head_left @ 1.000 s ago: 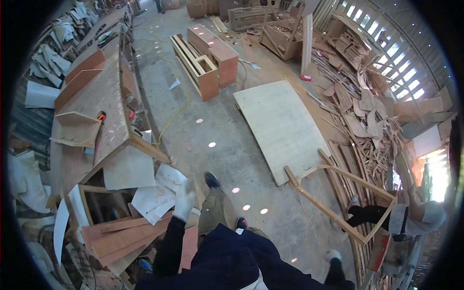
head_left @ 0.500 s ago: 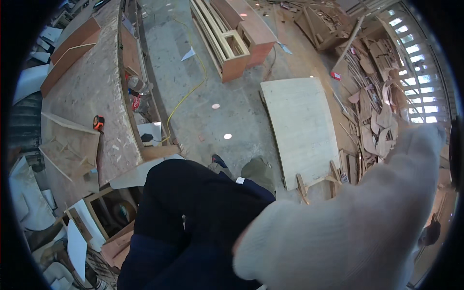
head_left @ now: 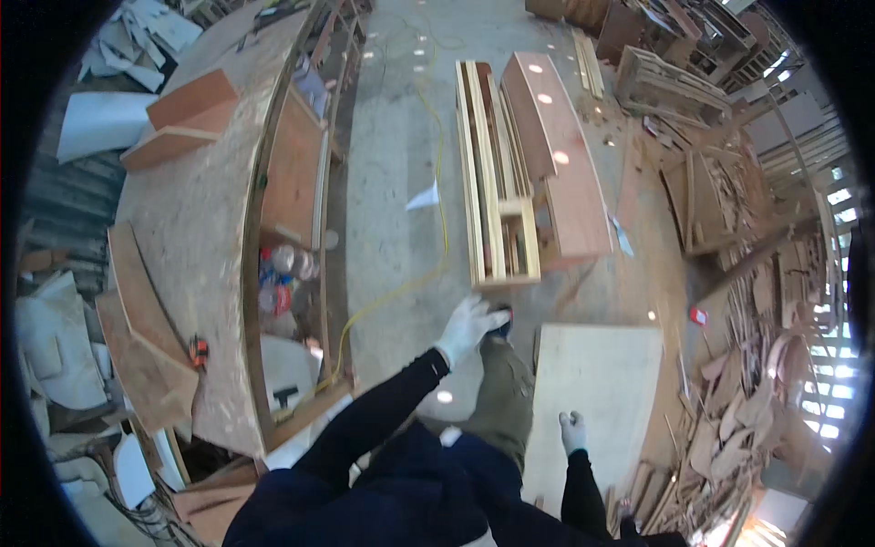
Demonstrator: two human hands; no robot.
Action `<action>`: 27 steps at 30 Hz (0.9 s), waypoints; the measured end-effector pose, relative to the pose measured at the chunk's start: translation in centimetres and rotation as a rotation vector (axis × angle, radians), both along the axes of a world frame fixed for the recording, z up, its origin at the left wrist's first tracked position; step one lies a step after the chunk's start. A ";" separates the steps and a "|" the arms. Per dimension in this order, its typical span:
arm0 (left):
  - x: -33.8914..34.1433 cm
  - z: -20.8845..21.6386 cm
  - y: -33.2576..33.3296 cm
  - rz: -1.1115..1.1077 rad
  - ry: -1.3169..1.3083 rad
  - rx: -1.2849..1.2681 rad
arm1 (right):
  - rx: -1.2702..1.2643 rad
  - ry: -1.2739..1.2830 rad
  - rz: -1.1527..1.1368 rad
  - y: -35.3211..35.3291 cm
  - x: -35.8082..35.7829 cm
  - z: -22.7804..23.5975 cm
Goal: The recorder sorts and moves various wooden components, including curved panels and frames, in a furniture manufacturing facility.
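Observation:
My left hand (head_left: 465, 330), in a white glove with a black sleeve, reaches out ahead of my body over the floor, near my shoe (head_left: 502, 321). Its fingers are stretched and somewhat apart, and they hold nothing. The near end of a long wooden frame (head_left: 504, 278) lies just beyond it, apart from the fingers. My right hand (head_left: 572, 432), also gloved, hangs low at my right side above a pale plywood panel (head_left: 597, 378). Its fingers look loosely curled, with nothing seen in them. Whether it touches the panel I cannot tell.
A long worktable (head_left: 205, 210) runs along the left, carrying a tape measure (head_left: 198, 351) and angled wooden pieces (head_left: 150, 333). A yellow cord (head_left: 444, 210) crosses the floor. Beside the frame lies a reddish wooden box (head_left: 570, 164). Wood offcuts (head_left: 761, 383) pile up on the right.
My right hand, large and close before the camera earlier, has dropped to my right side. My left hand has come into view, and the view has shifted farther ahead along the floor.

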State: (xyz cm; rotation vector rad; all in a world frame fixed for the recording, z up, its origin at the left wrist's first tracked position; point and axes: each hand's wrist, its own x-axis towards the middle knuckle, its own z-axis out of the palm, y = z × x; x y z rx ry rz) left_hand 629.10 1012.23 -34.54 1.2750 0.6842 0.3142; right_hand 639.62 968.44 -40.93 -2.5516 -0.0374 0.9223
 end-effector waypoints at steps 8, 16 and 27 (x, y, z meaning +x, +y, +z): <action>13.9 -18.8 14.4 0.260 0.805 0.100 | 0.280 -0.034 0.106 33.5 17.4 -10.7; 20.4 -26.5 20.4 0.119 0.624 -0.090 | 0.213 -0.091 -0.077 41.1 17.6 -20.1; 16.9 -30.9 15.3 0.288 0.611 0.075 | 0.458 -0.001 -0.846 39.7 18.9 -17.0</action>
